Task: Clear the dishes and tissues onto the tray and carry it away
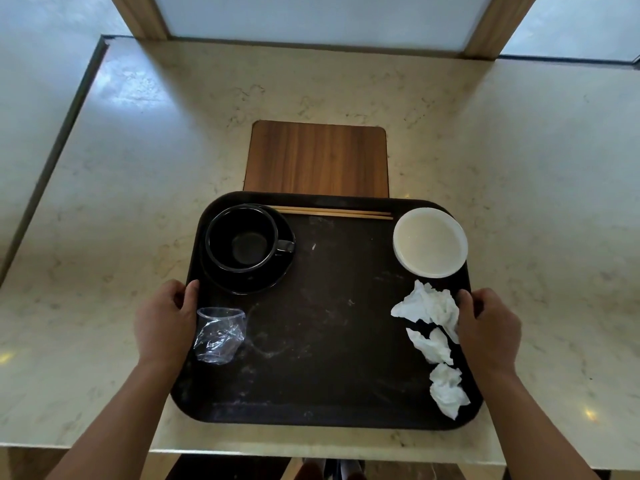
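Note:
A dark brown tray (325, 341) lies near the table's front edge. My left hand (164, 322) grips its left rim and my right hand (488, 327) grips its right rim. On the tray stand a black cup (242, 239) on a black saucer (273, 282) at the far left, wooden chopsticks (332, 212) along the far rim, and a white bowl (430, 241) at the far right. A crumpled clear plastic cup (219, 336) lies beside my left thumb. Three crumpled white tissues (431, 306) run down the right side.
A wooden placemat (317, 157) lies on the beige marble table (138, 168) just beyond the tray. A wood-framed frosted panel (322, 19) stands at the table's far edge. The table's near edge runs just below the tray.

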The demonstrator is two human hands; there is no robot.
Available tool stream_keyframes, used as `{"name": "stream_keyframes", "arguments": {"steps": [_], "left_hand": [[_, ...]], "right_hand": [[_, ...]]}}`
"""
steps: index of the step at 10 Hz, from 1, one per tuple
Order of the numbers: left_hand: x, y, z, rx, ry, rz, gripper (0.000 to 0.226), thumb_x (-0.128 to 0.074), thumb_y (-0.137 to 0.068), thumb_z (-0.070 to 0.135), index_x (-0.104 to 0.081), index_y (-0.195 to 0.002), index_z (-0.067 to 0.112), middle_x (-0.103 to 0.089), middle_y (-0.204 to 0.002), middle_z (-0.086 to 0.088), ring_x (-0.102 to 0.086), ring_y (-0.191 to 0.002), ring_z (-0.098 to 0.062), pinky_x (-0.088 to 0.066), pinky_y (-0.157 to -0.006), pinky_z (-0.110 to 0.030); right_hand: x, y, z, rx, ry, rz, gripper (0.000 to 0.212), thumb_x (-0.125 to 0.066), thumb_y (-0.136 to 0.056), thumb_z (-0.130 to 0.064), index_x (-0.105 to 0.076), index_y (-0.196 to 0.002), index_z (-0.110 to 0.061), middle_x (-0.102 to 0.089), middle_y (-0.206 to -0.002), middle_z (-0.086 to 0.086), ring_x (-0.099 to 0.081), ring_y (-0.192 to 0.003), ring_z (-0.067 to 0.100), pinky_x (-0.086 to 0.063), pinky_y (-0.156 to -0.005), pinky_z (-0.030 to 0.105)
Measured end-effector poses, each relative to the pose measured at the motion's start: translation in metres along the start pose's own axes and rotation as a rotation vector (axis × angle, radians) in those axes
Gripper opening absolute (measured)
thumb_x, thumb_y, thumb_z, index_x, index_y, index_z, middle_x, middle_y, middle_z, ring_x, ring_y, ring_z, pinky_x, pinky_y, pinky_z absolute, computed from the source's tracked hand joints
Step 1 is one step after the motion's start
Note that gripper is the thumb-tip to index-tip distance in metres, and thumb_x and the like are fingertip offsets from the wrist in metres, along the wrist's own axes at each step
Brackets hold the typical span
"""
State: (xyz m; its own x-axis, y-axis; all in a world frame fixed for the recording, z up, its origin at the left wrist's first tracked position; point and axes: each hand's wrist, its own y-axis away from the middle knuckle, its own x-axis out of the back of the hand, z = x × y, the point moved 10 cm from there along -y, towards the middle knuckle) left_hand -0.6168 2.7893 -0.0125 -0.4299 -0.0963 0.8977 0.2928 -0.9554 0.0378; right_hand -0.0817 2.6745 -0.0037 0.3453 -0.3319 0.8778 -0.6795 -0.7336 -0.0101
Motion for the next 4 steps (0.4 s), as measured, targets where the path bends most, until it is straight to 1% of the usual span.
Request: {"name": "stream_keyframes", "arguments": {"steps": [1, 2, 3, 4], "left_hand": [[0.000, -0.001, 0.004, -0.011, -0.008, -0.001, 0.039, -0.051, -0.100, 0.033, -0.057, -0.072, 0.008, -0.056, -0.058, -0.008, -0.052, -0.054, -0.029, -0.040, -0.049, -0.035], [0.000, 0.000, 0.001, 0.018, 0.033, -0.014, 0.042, -0.045, -0.102, 0.035, -0.055, -0.071, 0.008, -0.055, -0.058, -0.008, -0.052, -0.055, -0.029, -0.038, -0.049, -0.035], [0.002, 0.001, 0.001, 0.040, 0.114, -0.051, 0.046, -0.040, -0.103, 0.034, -0.054, -0.071, 0.004, -0.054, -0.060, -0.010, -0.051, -0.057, -0.028, -0.032, -0.050, -0.035], [0.006, 0.006, -0.002, 0.008, 0.229, -0.134, 0.043, -0.042, -0.103, 0.029, -0.058, -0.072, 0.004, -0.057, -0.062, -0.010, -0.055, -0.062, -0.030, -0.035, -0.052, -0.035]], "right_hand": [[-0.003, -0.001, -0.001, 0.007, 0.005, -0.004, 0.026, -0.060, -0.095, -0.025, -0.059, -0.077, -0.006, -0.059, -0.061, 0.009, -0.051, -0.056, 0.029, -0.035, -0.060, 0.032], [-0.004, -0.001, 0.004, -0.041, -0.009, -0.017, 0.029, -0.057, -0.095, -0.028, -0.058, -0.074, -0.007, -0.058, -0.061, 0.007, -0.053, -0.058, 0.031, -0.035, -0.058, 0.032], [-0.001, 0.000, 0.004, -0.058, -0.071, -0.035, 0.033, -0.052, -0.097, -0.025, -0.052, -0.067, -0.009, -0.053, -0.059, 0.006, -0.052, -0.060, 0.032, -0.030, -0.052, 0.032], [0.002, 0.005, 0.010, -0.104, -0.177, -0.100, 0.029, -0.050, -0.098, -0.023, -0.056, -0.075, -0.006, -0.058, -0.070, 0.008, -0.054, -0.071, 0.031, -0.035, -0.061, 0.035]]}}
